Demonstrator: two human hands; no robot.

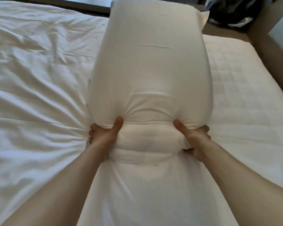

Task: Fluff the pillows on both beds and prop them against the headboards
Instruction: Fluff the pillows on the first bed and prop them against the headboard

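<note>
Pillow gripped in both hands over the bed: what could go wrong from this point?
1. The left hand and right hand pinch the pillow only near its lower end, so the tall upper part may flop sideways.
2. Its far end sits close to the dark bag beyond the bed; a hard shake might hit it.

We see a white bed with a rumpled duvet, brown floor and a dark bag beyond.

White pillow plump, lengthwise over bed, near end squeezed.
</note>
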